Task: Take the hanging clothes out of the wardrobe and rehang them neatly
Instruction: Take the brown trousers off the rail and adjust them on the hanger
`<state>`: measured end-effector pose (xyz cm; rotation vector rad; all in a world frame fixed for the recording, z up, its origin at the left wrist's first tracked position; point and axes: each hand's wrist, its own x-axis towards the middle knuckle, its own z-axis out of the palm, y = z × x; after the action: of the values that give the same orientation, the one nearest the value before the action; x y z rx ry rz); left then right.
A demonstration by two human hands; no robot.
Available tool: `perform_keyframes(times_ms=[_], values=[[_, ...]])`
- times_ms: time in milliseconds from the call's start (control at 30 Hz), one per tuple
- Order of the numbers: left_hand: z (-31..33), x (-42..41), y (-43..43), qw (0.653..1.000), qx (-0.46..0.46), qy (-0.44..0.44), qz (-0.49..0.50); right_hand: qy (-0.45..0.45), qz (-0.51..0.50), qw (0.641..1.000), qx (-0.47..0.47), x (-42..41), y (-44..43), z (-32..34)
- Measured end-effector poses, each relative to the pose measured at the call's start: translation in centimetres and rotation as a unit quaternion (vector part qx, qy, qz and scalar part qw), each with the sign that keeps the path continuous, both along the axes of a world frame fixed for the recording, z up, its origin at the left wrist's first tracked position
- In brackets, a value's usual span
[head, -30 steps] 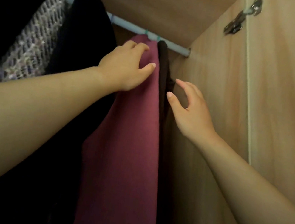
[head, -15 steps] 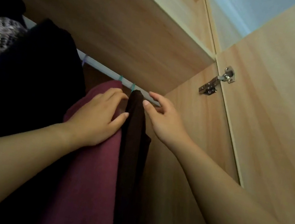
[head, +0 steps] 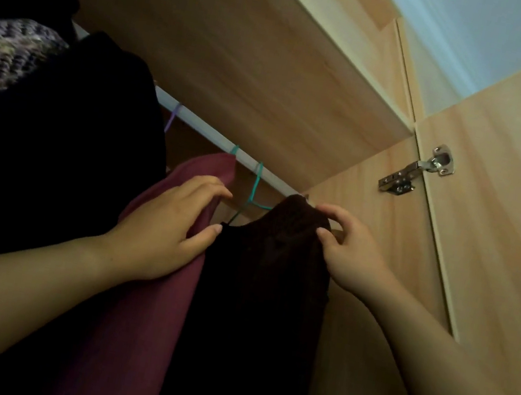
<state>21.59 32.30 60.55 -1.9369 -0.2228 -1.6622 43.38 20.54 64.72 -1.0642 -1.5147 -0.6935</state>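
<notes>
A dark brown garment (head: 269,268) hangs on a teal hanger (head: 255,189) at the right end of the white rail (head: 213,138). My right hand (head: 350,251) pinches its top shoulder by the wardrobe's side wall. To its left hangs a maroon garment (head: 140,315). My left hand (head: 165,233) lies on the maroon cloth, fingers curled over its edge, thumb touching the dark brown garment. Further left hang a black garment (head: 63,145) and a grey knitted one (head: 1,57).
The wardrobe's wooden side wall (head: 360,354) is close on the right. The open door (head: 508,223) with a metal hinge (head: 420,170) stands beyond it. A wooden shelf (head: 242,55) runs just above the rail.
The dark brown garment has been drawn away from the maroon one, showing its teal hanger. My right hand has closed on its top. The view has tilted slightly upward.
</notes>
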Motion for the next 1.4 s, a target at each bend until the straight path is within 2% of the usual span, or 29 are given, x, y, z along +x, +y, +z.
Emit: perform_keyframes(times_ms=[133,267,433,567,733,933,1100,1167,1300,1400], values=[[1.7,1.3,-0.8,0.998,-0.002,-0.013,-0.056,-0.097,-0.173,0.98,0.021,1.2,0.0,1.3],[1.8,3.4,-0.5,0.994,0.003,-0.018,-0.103,-0.125,-0.249,0.959,0.053,0.5,0.7,2.5],[0.7,4.2,0.8,0.992,-0.005,-0.022,-0.123,-0.172,-0.353,0.92,0.014,0.6,1.1,3.2],[0.1,3.9,1.5,0.993,0.003,-0.023,-0.119,-0.202,-0.353,0.914,-0.004,1.1,1.8,3.4],[-0.6,3.4,2.3,0.992,0.018,-0.021,-0.122,-0.156,-0.314,0.936,-0.04,0.9,3.1,3.6],[-0.9,2.9,3.6,0.99,0.014,-0.013,-0.138,-0.126,-0.315,0.938,0.067,-1.0,4.9,4.8],[-0.9,2.8,4.3,0.988,0.024,-0.017,-0.151,-0.085,-0.274,0.958,0.025,0.0,4.1,5.3],[-0.9,2.9,4.4,0.986,0.031,-0.017,-0.161,-0.089,-0.302,0.949,0.005,0.1,3.8,5.4],[-1.0,3.0,4.6,0.984,0.036,-0.023,-0.173,-0.115,-0.407,0.906,-0.032,-0.2,5.0,5.5],[-1.2,2.9,4.6,0.984,0.028,-0.031,-0.175,-0.125,-0.417,0.9,0.011,-0.4,5.7,5.5]])
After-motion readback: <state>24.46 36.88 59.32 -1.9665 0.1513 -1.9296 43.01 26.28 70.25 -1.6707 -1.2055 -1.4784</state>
